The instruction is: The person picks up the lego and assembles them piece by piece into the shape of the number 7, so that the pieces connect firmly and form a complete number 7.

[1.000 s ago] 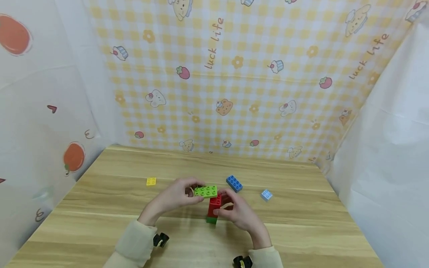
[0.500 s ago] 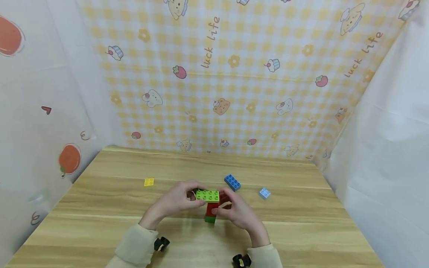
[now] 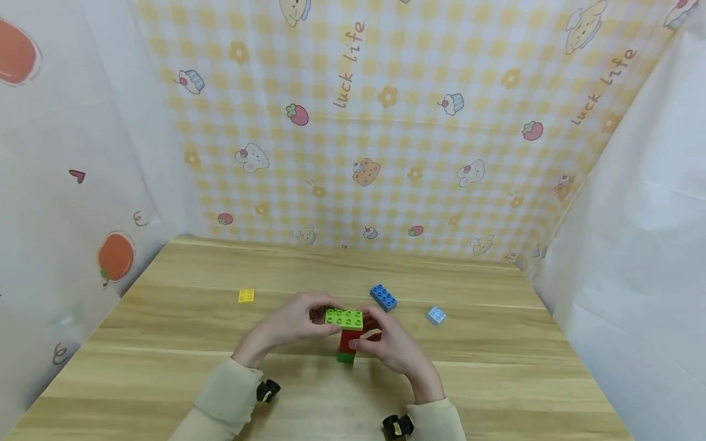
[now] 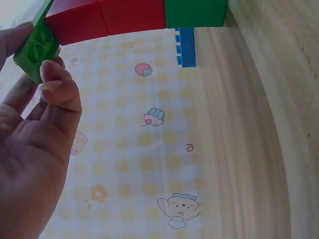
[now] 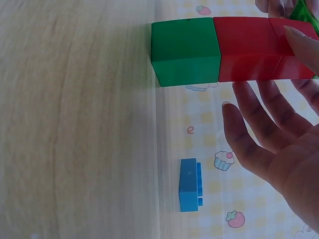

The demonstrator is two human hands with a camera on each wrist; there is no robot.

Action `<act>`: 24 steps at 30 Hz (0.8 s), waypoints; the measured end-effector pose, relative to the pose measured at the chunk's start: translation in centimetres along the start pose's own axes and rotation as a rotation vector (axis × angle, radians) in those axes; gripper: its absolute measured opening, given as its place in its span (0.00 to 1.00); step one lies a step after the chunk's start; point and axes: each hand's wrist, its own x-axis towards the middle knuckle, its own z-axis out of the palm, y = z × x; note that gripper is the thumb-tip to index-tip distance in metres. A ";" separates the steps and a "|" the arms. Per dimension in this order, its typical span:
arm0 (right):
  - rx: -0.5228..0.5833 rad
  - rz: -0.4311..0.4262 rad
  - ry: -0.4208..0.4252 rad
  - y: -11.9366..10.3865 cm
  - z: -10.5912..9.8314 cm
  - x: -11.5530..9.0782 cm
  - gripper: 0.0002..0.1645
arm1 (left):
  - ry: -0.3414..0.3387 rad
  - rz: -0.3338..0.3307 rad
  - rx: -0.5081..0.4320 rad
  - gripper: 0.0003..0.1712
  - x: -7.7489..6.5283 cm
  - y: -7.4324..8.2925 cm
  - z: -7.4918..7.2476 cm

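A small tower stands upright on the wooden table: a green brick at the bottom and two red bricks above it. A lime-green brick lies across the tower's top, its left part jutting out past the red. Thumb and fingers of my left hand pinch that overhanging end; the left wrist view shows the brick's hollow underside. My right hand holds the tower near the upper red brick, thumb on the front face and fingers behind it.
Behind the tower lies a blue brick, with a smaller light-blue brick to its right. A yellow brick sits at the back left. A checked cloth hangs behind the table.
My left hand has brought the lime-green brick rightward onto the tower's top, covering the red studs that showed earlier. The right hand keeps its hold on the red bricks.
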 end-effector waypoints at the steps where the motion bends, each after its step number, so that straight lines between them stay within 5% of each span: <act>1: 0.001 0.002 -0.003 0.0 0.0 0.0 0.23 | -0.005 -0.002 0.001 0.17 0.0 0.0 -0.1; 7: 0.003 0.016 -0.007 0.3 0.0 0.1 0.23 | -0.024 -0.018 -0.022 0.18 0.1 -0.1 -0.3; 16: -0.019 0.016 0.008 3.8 0.2 0.7 0.27 | -0.022 0.012 -0.025 0.18 0.2 -0.4 -0.1; 24: 0.061 -0.026 0.014 3.9 0.2 0.7 0.26 | -0.030 0.000 -0.016 0.19 0.1 -0.3 -0.2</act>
